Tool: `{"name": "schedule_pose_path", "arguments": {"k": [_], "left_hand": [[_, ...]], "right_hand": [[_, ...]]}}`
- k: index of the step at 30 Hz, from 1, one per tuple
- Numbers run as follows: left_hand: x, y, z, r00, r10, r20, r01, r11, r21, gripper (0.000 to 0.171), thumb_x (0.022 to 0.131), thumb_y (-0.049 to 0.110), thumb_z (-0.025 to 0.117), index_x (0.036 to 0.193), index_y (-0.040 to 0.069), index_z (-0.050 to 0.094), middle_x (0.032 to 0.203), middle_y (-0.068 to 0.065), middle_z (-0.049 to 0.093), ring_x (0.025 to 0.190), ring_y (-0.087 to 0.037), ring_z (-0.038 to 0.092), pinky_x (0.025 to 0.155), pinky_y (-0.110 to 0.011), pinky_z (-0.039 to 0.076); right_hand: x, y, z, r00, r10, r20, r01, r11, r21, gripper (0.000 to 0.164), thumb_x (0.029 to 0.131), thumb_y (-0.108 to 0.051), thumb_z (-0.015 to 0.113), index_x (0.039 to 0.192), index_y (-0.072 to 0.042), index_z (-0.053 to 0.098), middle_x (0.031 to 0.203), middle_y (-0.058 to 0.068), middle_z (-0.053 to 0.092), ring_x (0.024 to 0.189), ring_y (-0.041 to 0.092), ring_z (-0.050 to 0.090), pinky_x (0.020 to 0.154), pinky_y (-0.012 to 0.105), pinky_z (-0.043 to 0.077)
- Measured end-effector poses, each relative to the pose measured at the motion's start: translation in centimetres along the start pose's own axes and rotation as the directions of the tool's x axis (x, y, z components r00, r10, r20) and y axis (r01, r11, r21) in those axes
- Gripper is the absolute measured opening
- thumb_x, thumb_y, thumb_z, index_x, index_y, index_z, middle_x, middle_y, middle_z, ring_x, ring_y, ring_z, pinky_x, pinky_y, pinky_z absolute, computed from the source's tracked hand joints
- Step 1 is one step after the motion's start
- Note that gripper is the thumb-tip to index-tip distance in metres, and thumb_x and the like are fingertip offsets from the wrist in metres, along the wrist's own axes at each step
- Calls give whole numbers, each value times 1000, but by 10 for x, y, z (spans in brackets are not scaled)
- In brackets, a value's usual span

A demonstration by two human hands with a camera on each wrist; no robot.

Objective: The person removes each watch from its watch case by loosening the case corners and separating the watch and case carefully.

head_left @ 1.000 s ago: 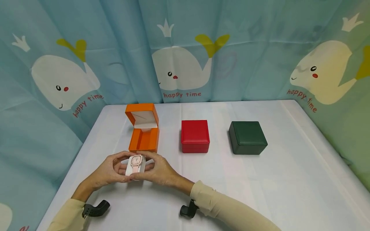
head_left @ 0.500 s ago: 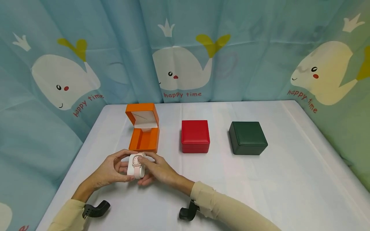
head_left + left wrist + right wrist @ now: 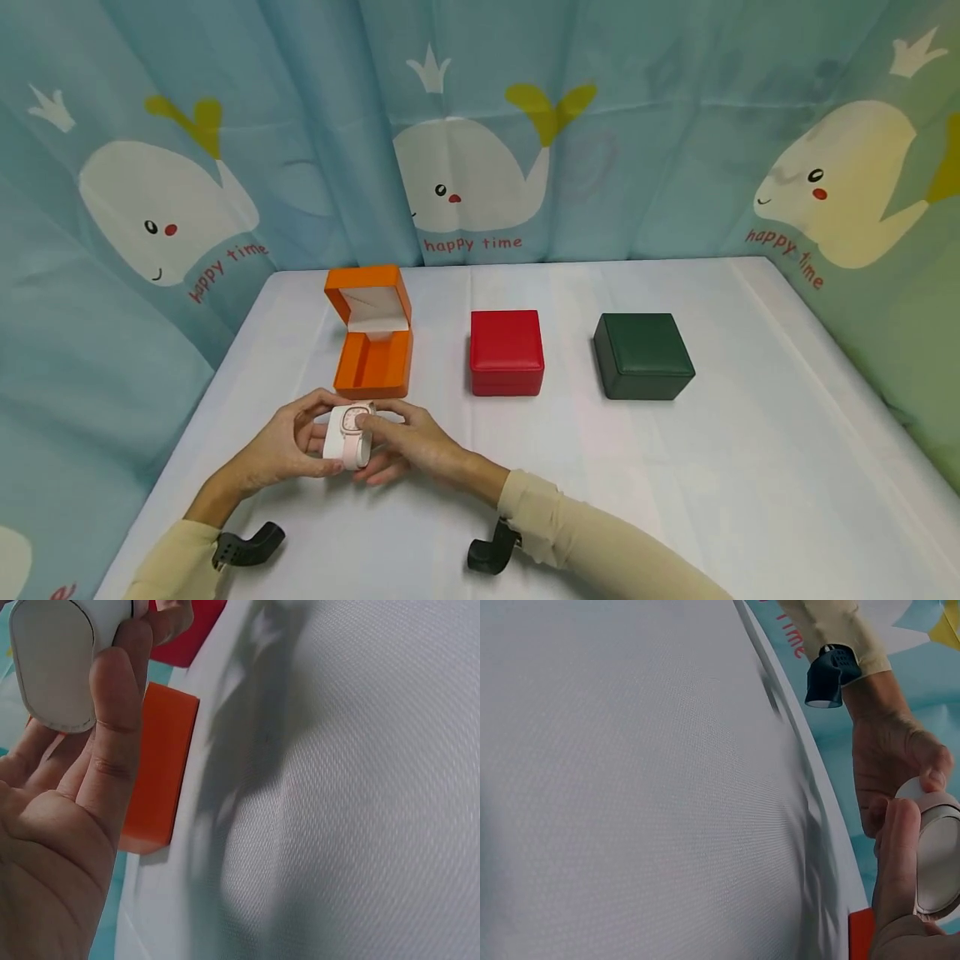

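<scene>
A pink wristwatch [image 3: 351,451] with a rounded square face is wrapped round a white watch cushion [image 3: 334,431]. My left hand [image 3: 279,442] grips the cushion's left end between thumb and fingers, with its pale oval end panel [image 3: 52,664] facing the left wrist view. From the other side my right hand [image 3: 423,443] holds the watch, its thumb over the face and its lower fingers below. The thumb hides part of the dial. Just beyond both hands stands an orange watch box [image 3: 371,392], lid raised, with a bare orange inside.
A closed red box [image 3: 507,353] stands right of the orange one, and a closed dark green box [image 3: 645,357] farther right. All rest on a white-covered table [image 3: 600,475]. Blue whale-print curtains [image 3: 330,167] hang behind and at the sides.
My right thumb has shifted from the cushion's front edge onto the watch face, and the right fingers have spread lower. The cushion has turned slightly. The boxes stay put.
</scene>
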State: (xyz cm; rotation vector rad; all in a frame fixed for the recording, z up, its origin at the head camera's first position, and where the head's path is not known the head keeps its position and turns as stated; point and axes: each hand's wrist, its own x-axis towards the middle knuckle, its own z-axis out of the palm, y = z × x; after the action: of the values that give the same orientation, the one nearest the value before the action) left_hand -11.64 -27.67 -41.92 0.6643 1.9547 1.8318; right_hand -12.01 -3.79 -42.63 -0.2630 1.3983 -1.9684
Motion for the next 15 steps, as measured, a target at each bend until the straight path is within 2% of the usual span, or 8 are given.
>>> {"name": "schedule_pose_path", "arguments": {"k": [7,15], "left_hand": [[-2,-3,2,1000,6,-16,-6,1000,27,63,74,-16,79,124,-6,41,122,-18,57,97,-32,71,76,-43,60],[-2,0,0,997,6,-75,3,994,112,64,72,-17,79,120,-6,40,121,-16,60,96,-24,68,76,-36,60]], "right_hand": [[-2,2,1,1000,2,-26,-2,1000,3,53,101,-31,64,144,-6,47,100,16,73,76,33,74,64,41,61],[0,0,-3,999,-2,-51,3,1000,18,48,100,-29,66,141,-8,53,99,15,73,70,25,73,64,42,61]]}}
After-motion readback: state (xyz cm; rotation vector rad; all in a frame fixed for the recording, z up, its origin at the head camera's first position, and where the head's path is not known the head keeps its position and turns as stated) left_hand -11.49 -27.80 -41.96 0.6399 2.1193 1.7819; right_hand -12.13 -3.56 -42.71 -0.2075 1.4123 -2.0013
